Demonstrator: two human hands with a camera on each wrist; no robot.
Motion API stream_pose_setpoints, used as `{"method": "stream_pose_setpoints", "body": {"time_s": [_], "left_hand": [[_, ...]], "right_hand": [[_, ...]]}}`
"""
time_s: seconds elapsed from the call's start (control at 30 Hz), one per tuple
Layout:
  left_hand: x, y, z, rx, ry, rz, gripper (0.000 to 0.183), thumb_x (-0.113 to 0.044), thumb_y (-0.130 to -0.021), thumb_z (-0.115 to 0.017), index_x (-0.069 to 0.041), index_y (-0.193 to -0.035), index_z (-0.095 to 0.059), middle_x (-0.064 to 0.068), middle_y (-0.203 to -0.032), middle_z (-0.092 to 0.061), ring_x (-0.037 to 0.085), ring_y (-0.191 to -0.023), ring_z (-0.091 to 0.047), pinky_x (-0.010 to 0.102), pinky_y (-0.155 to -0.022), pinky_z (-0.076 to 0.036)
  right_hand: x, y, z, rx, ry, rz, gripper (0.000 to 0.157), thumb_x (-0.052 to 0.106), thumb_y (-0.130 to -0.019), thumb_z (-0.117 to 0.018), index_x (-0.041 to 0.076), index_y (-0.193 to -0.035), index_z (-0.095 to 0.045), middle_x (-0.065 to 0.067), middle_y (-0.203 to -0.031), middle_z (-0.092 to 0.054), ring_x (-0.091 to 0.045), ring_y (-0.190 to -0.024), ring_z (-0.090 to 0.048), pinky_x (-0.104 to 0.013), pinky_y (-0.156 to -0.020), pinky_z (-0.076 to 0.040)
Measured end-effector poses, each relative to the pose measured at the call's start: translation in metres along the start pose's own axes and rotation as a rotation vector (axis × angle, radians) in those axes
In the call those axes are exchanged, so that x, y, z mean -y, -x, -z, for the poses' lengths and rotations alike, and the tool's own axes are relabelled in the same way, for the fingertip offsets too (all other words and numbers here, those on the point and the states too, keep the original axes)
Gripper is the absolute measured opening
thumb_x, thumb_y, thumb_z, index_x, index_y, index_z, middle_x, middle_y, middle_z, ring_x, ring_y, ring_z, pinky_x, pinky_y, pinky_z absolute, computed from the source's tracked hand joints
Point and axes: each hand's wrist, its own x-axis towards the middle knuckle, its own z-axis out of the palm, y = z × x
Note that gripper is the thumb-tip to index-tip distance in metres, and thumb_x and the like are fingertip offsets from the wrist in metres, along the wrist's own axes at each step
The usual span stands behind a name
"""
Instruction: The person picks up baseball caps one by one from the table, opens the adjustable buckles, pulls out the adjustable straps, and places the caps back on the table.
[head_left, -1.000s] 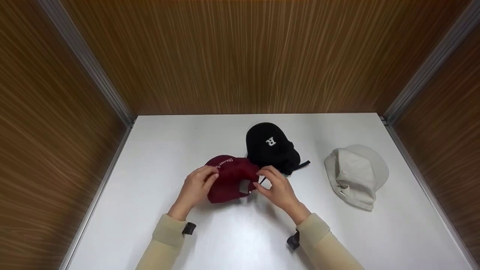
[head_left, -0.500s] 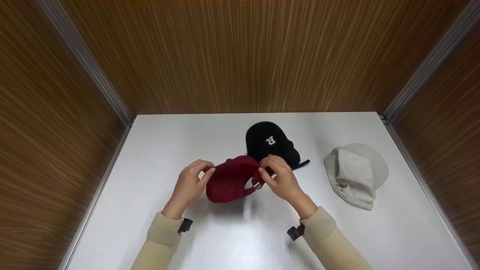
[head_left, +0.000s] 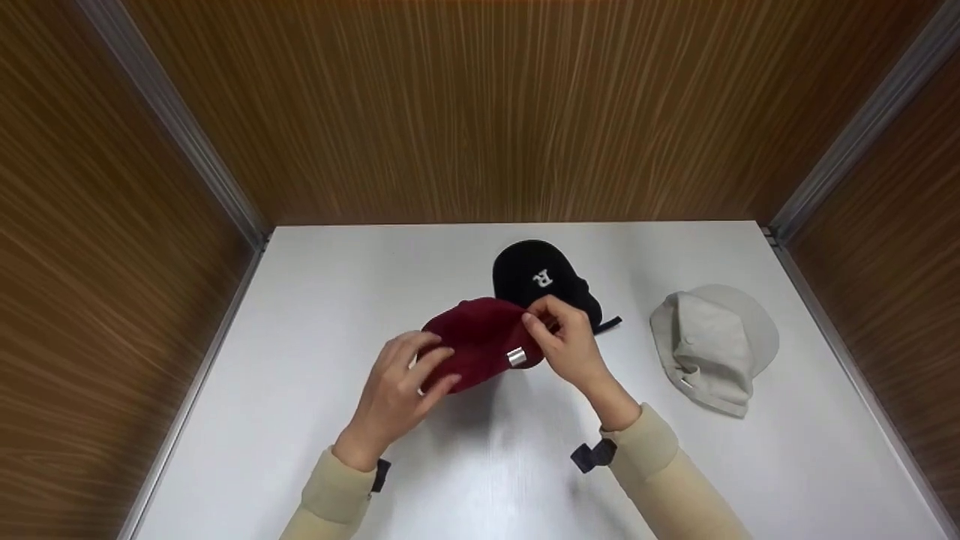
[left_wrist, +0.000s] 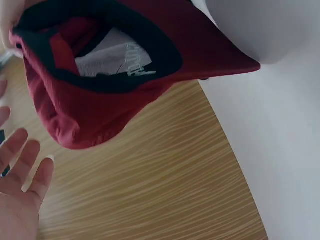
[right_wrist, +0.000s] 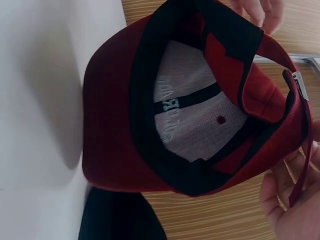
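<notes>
A dark red baseball cap (head_left: 480, 334) is held up off its crown over the white table, its strap buckle (head_left: 516, 357) facing me. My right hand (head_left: 574, 345) pinches the cap's back edge between thumb and fingers. My left hand (head_left: 394, 394) has its fingers spread at the cap's left side; in the left wrist view the left hand (left_wrist: 17, 192) is apart from the cap (left_wrist: 95, 115). The right wrist view looks into the cap (right_wrist: 107, 115), showing its pale lining, dark sweatband and a brim edge down at the table.
Right behind the red cap lies a black cap (head_left: 529, 270) with a white R, partly covered by my right hand. A folded cream cap (head_left: 712, 345) lies on the right of the white table (head_left: 337, 285). Wood-grain panels (head_left: 480, 112) wall in the back and sides.
The red cap has turned, its lettered front going out of sight and its buckle coming round. My left hand has let go and spread its fingers; the right hand has moved slightly up and right.
</notes>
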Motion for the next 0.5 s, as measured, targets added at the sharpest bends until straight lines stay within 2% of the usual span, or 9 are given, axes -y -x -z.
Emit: {"method": "stream_pose_setpoints", "body": {"time_s": [0.1, 0.2, 0.37, 0.5], "left_hand": [[-0.005, 0.003, -0.003, 0.032, -0.005, -0.049, 0.034, -0.033, -0.085, -0.078, -0.009, -0.108, -0.07, 0.008, -0.108, -0.062, 0.024, -0.101, -0.058, 0.04, -0.088, -0.048], [-0.009, 0.005, -0.005, 0.061, -0.021, -0.061, 0.036, -0.035, -0.084, -0.079, -0.01, -0.108, -0.071, 0.005, -0.104, -0.064, 0.022, -0.096, -0.06, 0.04, -0.085, -0.049], [-0.014, 0.004, -0.01, 0.097, -0.083, -0.058, 0.03, -0.027, -0.082, -0.081, -0.01, -0.106, -0.073, 0.003, -0.097, -0.066, 0.019, -0.089, -0.062, 0.038, -0.082, -0.05], [-0.015, 0.003, -0.012, 0.096, -0.115, -0.074, 0.022, -0.018, -0.08, -0.083, -0.011, -0.1, -0.076, 0.002, -0.089, -0.068, 0.018, -0.083, -0.062, 0.037, -0.078, -0.051]], "right_hand": [[0.005, -0.002, 0.002, 0.0, -0.024, -0.046, 0.009, -0.01, -0.089, -0.063, -0.007, -0.081, -0.061, -0.005, -0.071, -0.058, -0.006, -0.061, -0.05, -0.018, -0.055, -0.041], [0.007, -0.003, 0.002, 0.003, -0.036, -0.066, 0.008, -0.01, -0.089, -0.063, -0.007, -0.081, -0.06, -0.003, -0.071, -0.057, -0.005, -0.06, -0.049, -0.018, -0.054, -0.04], [0.006, -0.003, 0.001, 0.021, -0.051, -0.077, 0.009, -0.009, -0.09, -0.062, -0.007, -0.081, -0.06, -0.001, -0.07, -0.055, -0.006, -0.06, -0.048, -0.019, -0.053, -0.039], [0.005, -0.003, 0.0, 0.04, -0.069, -0.091, 0.009, -0.008, -0.09, -0.062, -0.007, -0.081, -0.06, 0.0, -0.07, -0.055, -0.006, -0.06, -0.047, -0.019, -0.053, -0.038]]}}
